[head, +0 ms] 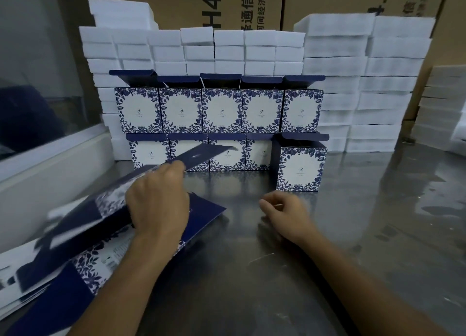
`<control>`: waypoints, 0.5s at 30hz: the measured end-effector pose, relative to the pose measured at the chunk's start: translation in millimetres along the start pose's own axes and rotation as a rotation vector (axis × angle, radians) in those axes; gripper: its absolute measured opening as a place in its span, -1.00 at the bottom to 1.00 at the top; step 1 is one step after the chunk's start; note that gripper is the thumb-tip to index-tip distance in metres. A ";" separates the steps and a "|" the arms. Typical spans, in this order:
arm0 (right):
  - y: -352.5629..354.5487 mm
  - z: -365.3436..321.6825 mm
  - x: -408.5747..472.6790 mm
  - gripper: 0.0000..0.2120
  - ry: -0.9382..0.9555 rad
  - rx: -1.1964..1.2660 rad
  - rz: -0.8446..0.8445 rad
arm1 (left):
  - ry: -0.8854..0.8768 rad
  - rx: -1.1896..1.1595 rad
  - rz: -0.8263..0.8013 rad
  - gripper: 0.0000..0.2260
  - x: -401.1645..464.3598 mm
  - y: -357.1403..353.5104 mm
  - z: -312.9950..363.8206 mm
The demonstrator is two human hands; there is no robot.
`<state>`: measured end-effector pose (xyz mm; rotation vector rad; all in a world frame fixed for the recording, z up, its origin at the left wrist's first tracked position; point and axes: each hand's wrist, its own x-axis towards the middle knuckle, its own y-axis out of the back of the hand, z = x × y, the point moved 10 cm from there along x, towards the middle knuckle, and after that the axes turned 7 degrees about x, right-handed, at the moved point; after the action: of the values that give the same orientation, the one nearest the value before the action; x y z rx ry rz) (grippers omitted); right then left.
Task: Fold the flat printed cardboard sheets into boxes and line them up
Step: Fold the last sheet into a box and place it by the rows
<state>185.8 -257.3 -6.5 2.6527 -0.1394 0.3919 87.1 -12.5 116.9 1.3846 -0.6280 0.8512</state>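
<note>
A flat blue-and-white floral printed cardboard sheet (141, 184) is held raised and tilted at about nine o'clock in the view, gripped along its upper edge by the left hand (158, 199), whose fingers are curled over it; the sheet is blurred. Beneath it, at seven to eight o'clock, a stack of further flat printed sheets (83, 262) is seen lying on the shiny steel table (277, 272). The right hand (287, 214) is found near the centre, just above the table surface, with its fingers loosely curled and nothing held. At twelve o'clock, folded blue-and-white floral boxes with open dark-blue lid flaps are lined up in two tiers: an upper row of five (222, 110) is set upon a lower row (227, 156). One folded box (300, 168) at one o'clock is placed at the right end of the lower row, standing forward of its neighbours. Behind the boxes, stacks of white foam blocks (353, 83) are piled, with brown printed cartons (227, 5) at the rear.
</note>
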 end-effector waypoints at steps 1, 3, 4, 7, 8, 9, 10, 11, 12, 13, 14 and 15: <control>-6.4 -4.8 -1.9 -0.95 -0.005 0.109 -0.028 | -0.071 -0.065 0.085 -0.75 -2.5 9.0 12.3; -20.6 -11.5 -7.1 -0.85 -0.084 0.393 -0.113 | -0.241 -0.203 0.203 -0.75 -13.2 19.4 36.8; -29.3 -15.2 -11.2 -0.77 -0.139 0.538 -0.172 | -0.317 -0.243 0.213 -0.70 -18.9 20.3 48.9; -53.1 -35.5 -27.3 -0.63 -0.203 0.888 -0.350 | -0.480 -0.295 0.163 -0.64 -35.7 12.5 79.6; -58.3 -44.8 -32.2 -0.64 -0.195 0.972 -0.402 | -0.508 -0.308 0.144 -0.64 -40.1 9.3 86.4; -62.1 -53.6 -36.6 -0.63 -0.185 1.036 -0.449 | -0.526 -0.319 0.132 -0.65 -42.9 6.3 90.6; -64.0 -60.7 -39.9 -0.63 -0.177 1.084 -0.483 | -0.530 -0.333 0.114 -0.65 -43.8 3.1 92.2; -63.7 -65.5 -41.4 -0.65 -0.171 1.113 -0.498 | -0.520 -0.352 0.087 -0.64 -43.6 -1.1 91.9; -62.0 -68.4 -41.9 -0.68 -0.169 1.126 -0.499 | -0.504 -0.374 0.046 -0.59 -43.4 -6.7 90.5; -59.9 -69.4 -41.9 -0.70 -0.169 1.127 -0.492 | -0.496 -0.399 -0.009 -0.55 -43.6 -13.6 89.4; -58.6 -69.4 -42.0 -0.71 -0.176 1.124 -0.484 | -0.497 -0.429 -0.066 -0.53 -44.3 -20.1 88.9; -58.2 -67.9 -41.8 -0.73 -0.183 1.115 -0.474 | -0.506 -0.468 -0.123 -0.55 -45.6 -25.3 89.2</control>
<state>138.3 -173.5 14.8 3.6253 0.8883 0.0375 90.7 -106.9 75.1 1.1876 -1.0428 0.2191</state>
